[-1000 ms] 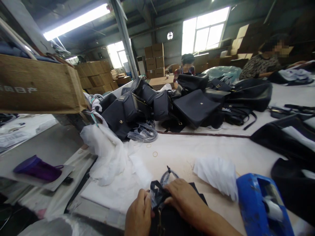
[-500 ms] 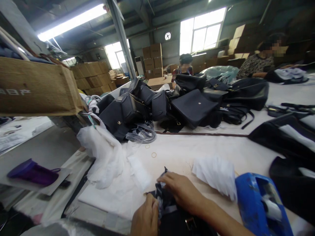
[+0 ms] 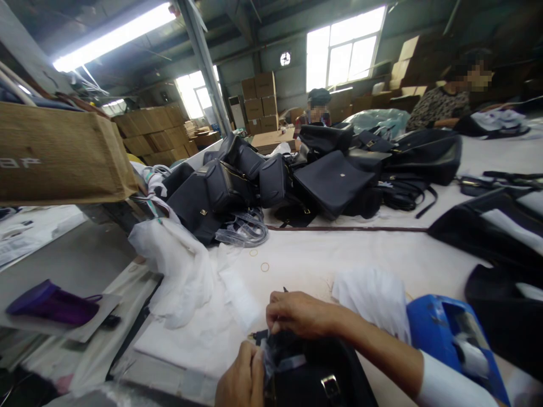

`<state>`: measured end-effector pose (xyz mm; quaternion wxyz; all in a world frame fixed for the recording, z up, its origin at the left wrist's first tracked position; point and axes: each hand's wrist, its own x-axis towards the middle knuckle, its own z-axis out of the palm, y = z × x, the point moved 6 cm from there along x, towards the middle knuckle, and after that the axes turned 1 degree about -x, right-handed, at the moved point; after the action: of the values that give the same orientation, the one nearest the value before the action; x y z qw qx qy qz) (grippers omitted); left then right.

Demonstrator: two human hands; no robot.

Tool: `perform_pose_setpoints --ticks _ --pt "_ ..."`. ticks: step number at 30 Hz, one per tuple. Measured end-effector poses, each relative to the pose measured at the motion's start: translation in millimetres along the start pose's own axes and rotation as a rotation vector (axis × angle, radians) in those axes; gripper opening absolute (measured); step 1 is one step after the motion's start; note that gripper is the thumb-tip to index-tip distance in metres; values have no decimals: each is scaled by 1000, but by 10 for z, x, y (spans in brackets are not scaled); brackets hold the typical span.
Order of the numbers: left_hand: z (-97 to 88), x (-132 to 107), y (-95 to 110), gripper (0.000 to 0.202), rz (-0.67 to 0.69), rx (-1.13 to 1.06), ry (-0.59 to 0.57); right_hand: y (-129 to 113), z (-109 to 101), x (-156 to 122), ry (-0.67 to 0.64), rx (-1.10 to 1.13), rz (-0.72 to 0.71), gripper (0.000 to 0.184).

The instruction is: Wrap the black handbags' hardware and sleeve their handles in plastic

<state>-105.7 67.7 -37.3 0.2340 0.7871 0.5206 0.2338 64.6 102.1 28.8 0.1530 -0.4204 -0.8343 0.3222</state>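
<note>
A black handbag (image 3: 314, 373) with a gold buckle (image 3: 330, 386) lies at the near edge of the table, partly cut off by the frame. Clear plastic (image 3: 268, 362) wraps a strap-like part along its left side. My left hand (image 3: 241, 376) is closed on this plastic-wrapped part, thumb on top. Bent over the bag's far end, my right hand (image 3: 299, 314) has its fingers closed on the bag's upper part. Those fingers cover the exact piece they grip. A small dark tip sticks out beyond the right knuckles.
Black bags (image 3: 335, 183) are heaped across the table. White wrapping sheets (image 3: 182, 277) lie left, and a white bundle (image 3: 369, 297) rests beside a blue tape dispenser (image 3: 449, 339) on the right. A purple cup (image 3: 55, 302) lies far left. Two people sit beyond the heap.
My right hand has shifted slightly left and turned, its forearm showing more, with a white sleeve now visible. My left hand has moved a little left and down. More of the bag's front shows.
</note>
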Motion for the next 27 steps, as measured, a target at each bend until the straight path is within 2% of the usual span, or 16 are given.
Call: perform_pose_setpoints --ticks 5,10,13,20,24,27 --pt "-6 60 85 26 -33 -43 5 -91 188 38 35 -128 -30 14" --pt "-56 92 70 25 -75 -29 -33 46 164 55 16 -67 0 27" --pt "-87 91 51 25 -89 -7 -40 83 201 78 -7 -75 5 23" --pt "-73 112 82 23 -86 135 -108 1 367 141 8 -90 62 17" --pt "-69 152 81 22 -111 246 -195 -21 253 45 -9 -60 82 19" --pt "-89 179 92 23 -121 269 -216 23 83 -146 84 -112 152 20"
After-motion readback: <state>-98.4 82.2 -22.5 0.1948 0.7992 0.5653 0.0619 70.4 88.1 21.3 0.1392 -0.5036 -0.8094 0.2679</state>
